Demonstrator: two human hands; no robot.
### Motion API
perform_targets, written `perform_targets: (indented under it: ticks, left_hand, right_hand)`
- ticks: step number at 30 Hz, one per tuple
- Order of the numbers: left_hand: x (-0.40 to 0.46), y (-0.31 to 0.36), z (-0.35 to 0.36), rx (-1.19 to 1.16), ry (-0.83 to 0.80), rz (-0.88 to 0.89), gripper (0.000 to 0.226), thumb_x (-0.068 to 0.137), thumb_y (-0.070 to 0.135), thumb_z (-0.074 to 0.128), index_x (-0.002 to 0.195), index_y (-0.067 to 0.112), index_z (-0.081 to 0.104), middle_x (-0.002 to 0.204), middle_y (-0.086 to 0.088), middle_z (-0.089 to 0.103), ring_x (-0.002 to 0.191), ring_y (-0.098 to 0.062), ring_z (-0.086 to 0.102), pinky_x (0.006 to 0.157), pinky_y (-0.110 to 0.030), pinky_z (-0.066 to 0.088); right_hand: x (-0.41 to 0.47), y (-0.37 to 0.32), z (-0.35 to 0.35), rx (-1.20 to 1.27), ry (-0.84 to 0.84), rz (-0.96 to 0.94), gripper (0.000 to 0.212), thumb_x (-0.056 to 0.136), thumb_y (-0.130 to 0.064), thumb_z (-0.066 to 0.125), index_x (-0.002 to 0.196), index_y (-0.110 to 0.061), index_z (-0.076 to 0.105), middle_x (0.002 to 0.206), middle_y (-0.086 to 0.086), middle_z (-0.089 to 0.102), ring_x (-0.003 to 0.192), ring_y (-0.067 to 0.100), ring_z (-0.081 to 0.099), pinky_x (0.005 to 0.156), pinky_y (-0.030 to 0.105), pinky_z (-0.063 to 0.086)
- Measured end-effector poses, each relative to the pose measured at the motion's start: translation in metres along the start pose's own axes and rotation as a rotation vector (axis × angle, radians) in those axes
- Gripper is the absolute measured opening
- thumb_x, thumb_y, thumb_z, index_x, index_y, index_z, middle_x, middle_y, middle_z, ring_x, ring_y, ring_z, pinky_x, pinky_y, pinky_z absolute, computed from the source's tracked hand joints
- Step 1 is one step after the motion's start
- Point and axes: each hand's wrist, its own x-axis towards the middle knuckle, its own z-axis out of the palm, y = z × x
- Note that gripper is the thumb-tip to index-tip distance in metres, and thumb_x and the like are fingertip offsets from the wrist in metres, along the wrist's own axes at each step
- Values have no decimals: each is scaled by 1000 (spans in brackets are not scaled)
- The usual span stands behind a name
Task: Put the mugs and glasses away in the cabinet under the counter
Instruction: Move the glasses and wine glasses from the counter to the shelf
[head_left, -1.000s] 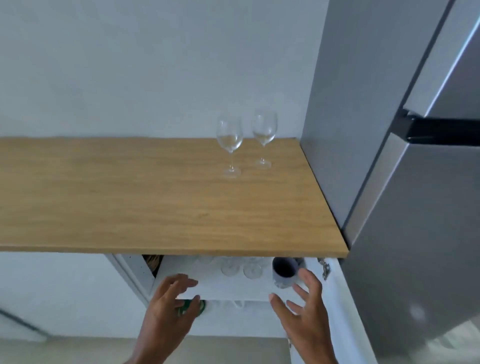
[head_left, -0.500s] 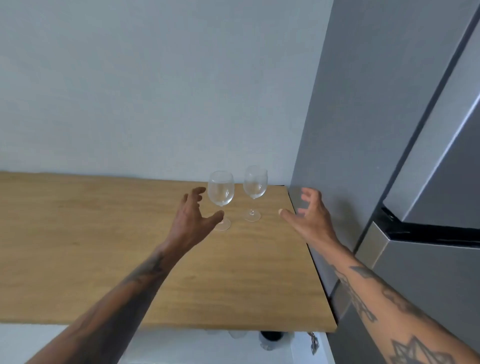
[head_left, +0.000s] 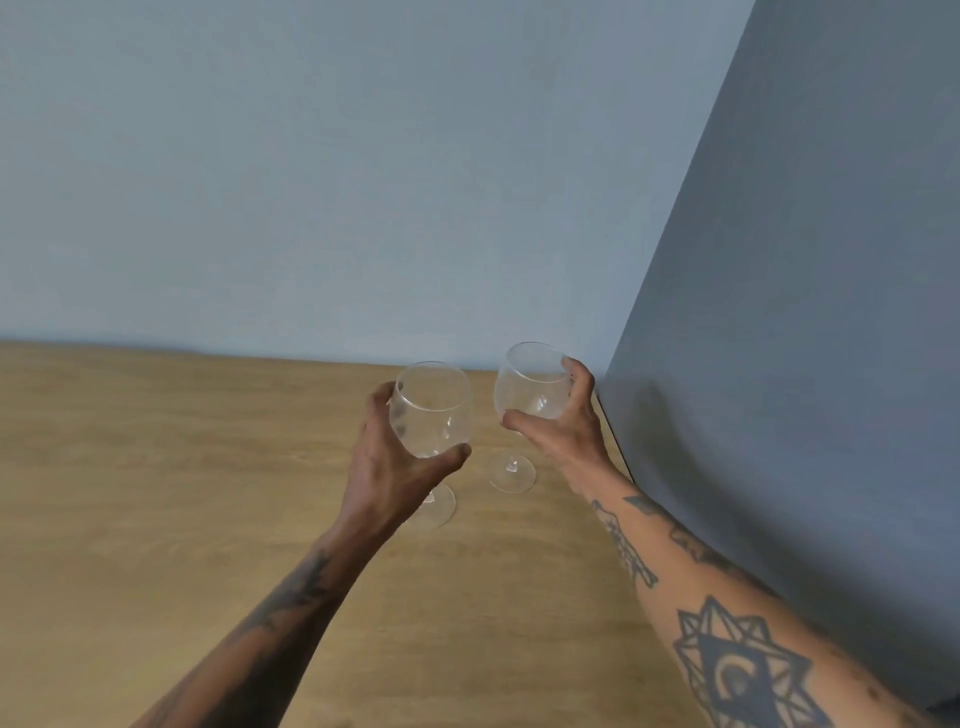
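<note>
Two clear wine glasses stand upright near the back right corner of the wooden counter (head_left: 156, 493). My left hand (head_left: 387, 462) is wrapped around the bowl of the left wine glass (head_left: 431, 410), thumb in front, fingers behind. My right hand (head_left: 563, 426) grips the bowl of the right wine glass (head_left: 530, 384) the same way. Both bases look to be at or just above the counter; I cannot tell if they touch it. The cabinet under the counter is out of view.
A tall grey panel (head_left: 805, 364) rises along the counter's right edge, close to my right forearm. A pale wall (head_left: 363, 182) closes off the back of the counter.
Both hands rose from the cabinet below, reached across the counter and closed on the two wine glasses. The view tilted up, so the cabinet dropped out of sight.
</note>
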Motion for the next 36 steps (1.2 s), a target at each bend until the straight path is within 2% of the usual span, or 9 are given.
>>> perform_targets:
  ticks: [4, 8, 12, 17, 22, 26, 29, 33, 36]
  left_hand:
    - [-3, 5, -1, -43, 0, -16, 103, 53, 43, 93, 136, 41, 33, 125, 11, 53, 108, -13, 64, 76, -28, 52]
    - [-27, 19, -16, -64, 39, -21, 102, 49, 51, 90, 134, 45, 33, 121, 14, 54, 104, 0, 63, 64, -18, 48]
    - [-69, 55, -37, -38, 71, 0, 104, 51, 49, 91, 137, 41, 32, 126, 12, 55, 105, -3, 64, 61, -18, 46]
    - [-157, 118, -66, -24, 119, 49, 101, 57, 45, 93, 139, 36, 35, 128, 10, 57, 104, 0, 63, 62, -20, 46]
    - [-270, 156, -92, -6, 145, 72, 100, 55, 50, 91, 138, 32, 38, 122, 8, 61, 98, -3, 68, 68, -26, 54]
    - [-351, 144, -107, -13, 126, 32, 100, 55, 51, 92, 138, 32, 40, 121, 6, 63, 98, -10, 71, 78, -37, 61]
    - [-394, 119, -113, -23, 111, -12, 99, 57, 48, 94, 139, 30, 40, 121, 5, 64, 99, -10, 72, 77, -30, 61]
    - [-432, 74, -110, -16, 93, -24, 96, 61, 39, 95, 139, 27, 41, 123, 2, 64, 100, -6, 71, 70, -12, 56]
    - [-451, 27, -98, -4, 73, -33, 93, 63, 33, 95, 139, 24, 42, 126, 2, 62, 107, -5, 67, 78, -12, 56]
  right_hand:
    - [-8, -2, -2, -11, 61, -37, 96, 61, -31, 88, 135, -41, 28, 125, -9, 41, 117, 17, 44, 87, 27, 35]
    - [-37, -11, -21, -16, 71, -74, 94, 63, -32, 88, 135, -40, 27, 128, -9, 43, 122, 18, 46, 90, 28, 38]
    - [-89, -27, -54, 6, 78, -137, 94, 65, -32, 87, 138, -37, 28, 132, -8, 43, 126, 17, 45, 97, 30, 41]
    - [-181, -55, -108, 40, 48, -253, 93, 66, -37, 88, 137, -40, 28, 132, -9, 45, 125, 15, 47, 94, 28, 40]
    - [-288, -64, -163, 82, -17, -345, 96, 63, -44, 89, 138, -40, 29, 134, -2, 53, 124, 18, 54, 103, 46, 51]
    - [-363, -43, -182, 150, -62, -328, 97, 60, -43, 90, 139, -35, 34, 134, -6, 55, 128, 15, 55, 106, 47, 51]
    - [-407, -21, -176, 172, -115, -322, 97, 62, -40, 90, 141, -30, 34, 133, -4, 57, 127, 16, 57, 104, 48, 52]
    - [-447, 20, -152, 171, -127, -329, 96, 67, -31, 88, 144, -18, 33, 135, -4, 54, 127, 17, 54, 104, 49, 49]
    - [-467, 62, -128, 149, -156, -303, 97, 68, -28, 87, 146, -15, 30, 131, -6, 52, 126, 14, 54, 99, 49, 53]
